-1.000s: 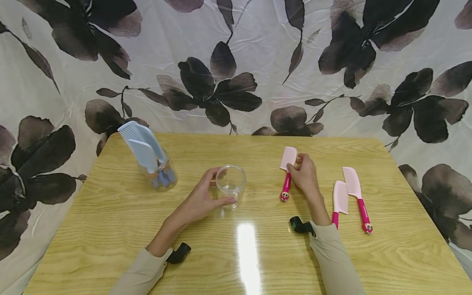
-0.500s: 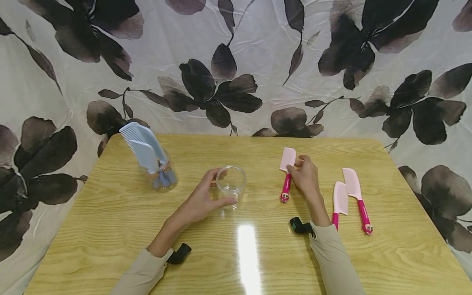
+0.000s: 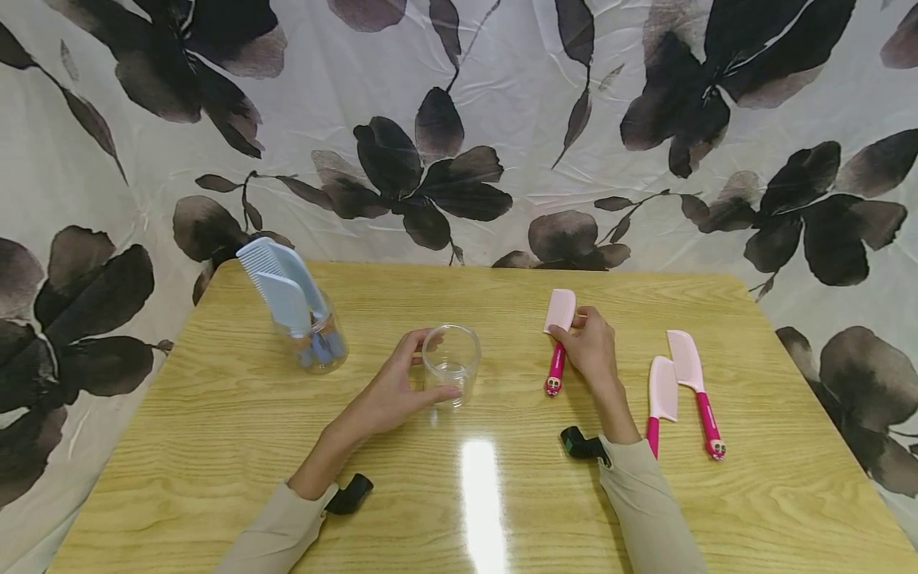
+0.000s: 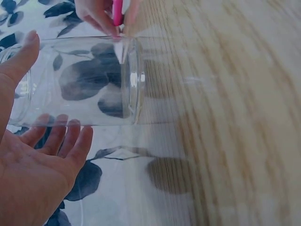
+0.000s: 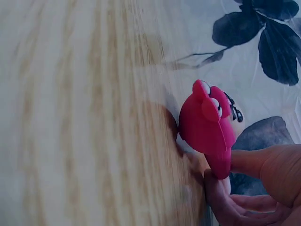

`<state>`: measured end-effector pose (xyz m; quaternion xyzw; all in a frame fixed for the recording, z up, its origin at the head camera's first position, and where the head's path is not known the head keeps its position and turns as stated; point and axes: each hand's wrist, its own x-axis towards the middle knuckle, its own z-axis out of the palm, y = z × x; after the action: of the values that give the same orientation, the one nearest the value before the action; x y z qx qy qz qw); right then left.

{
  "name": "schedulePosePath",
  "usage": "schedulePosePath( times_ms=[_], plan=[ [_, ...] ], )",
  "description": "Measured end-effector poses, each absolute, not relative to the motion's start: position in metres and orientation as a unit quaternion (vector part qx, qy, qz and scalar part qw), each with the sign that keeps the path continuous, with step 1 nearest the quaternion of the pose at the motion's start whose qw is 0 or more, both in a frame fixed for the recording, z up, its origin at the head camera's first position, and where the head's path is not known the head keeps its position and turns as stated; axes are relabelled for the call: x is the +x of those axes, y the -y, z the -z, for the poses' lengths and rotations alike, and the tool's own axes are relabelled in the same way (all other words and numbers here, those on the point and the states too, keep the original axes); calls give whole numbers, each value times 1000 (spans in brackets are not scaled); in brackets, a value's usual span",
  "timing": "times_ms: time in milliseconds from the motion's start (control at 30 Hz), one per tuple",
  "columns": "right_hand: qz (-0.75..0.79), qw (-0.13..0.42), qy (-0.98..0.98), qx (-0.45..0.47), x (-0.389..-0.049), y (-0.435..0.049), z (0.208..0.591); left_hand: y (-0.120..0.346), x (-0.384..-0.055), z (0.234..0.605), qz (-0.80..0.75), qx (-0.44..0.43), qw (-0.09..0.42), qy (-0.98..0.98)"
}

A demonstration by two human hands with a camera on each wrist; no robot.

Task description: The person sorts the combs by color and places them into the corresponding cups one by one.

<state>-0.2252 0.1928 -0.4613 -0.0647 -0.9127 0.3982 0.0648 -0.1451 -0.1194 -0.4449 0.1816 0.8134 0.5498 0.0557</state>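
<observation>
pink comb (image 3: 558,335) – lies on the table (image 3: 215,446) right of centre, pale toothed end pointing away from the person, magenta handle with its figure-shaped knob (image 5: 207,125) toward them. the right hand (image 3: 591,347) rests over it; its fingers (image 5: 235,202) are curled on the handle, thumb on one side and fingertips on the other, while the knob end appears to touch the wood.

empty clear jar (image 3: 450,365) – stands upright near the table's centre, mouth up. the left hand (image 3: 390,391) cups it from the near left, thumb (image 4: 21,56) on one side of the glass, the other fingers (image 4: 66,136) lying nearly straight along the other side; a steadying hold, not a tight clamp.

step in hand, as judged: the grasp of the comb is being secured, lift not yet begun. the next move calls for raising the comb clear of the table, turning it handle down and lowering it into the jar mouth, with the left hand keeping the light jar from tipping.

also present: two more pink combs (image 3: 681,391) lying side by side further right, and a second jar (image 3: 319,343) at the left holding blue combs (image 3: 280,287) upright, handles down.
</observation>
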Motion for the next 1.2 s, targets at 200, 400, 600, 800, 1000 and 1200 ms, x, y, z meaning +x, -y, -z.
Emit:
schedulePosePath(
  times_ms=[200,400,600,800,1000,1200],
  plan=[
    [-407,66,908,-66,-226,-194,459,120,-145,446,-546,177,58,-817],
    [-454,93,884,-57,-225,-198,450,119,-146,445,-544,171,63,-819],
    [-484,121,866,-34,-221,-196,433,120,-146,446,-547,170,62,-817],
    [-546,137,826,-11,-216,-192,413,120,-147,448,-549,180,58,-814],
    [-578,173,797,6,-206,-186,394,121,-147,449,-551,177,60,-814],
    [-600,213,771,25,-200,-186,385,121,-147,448,-550,180,61,-813]
  ],
)
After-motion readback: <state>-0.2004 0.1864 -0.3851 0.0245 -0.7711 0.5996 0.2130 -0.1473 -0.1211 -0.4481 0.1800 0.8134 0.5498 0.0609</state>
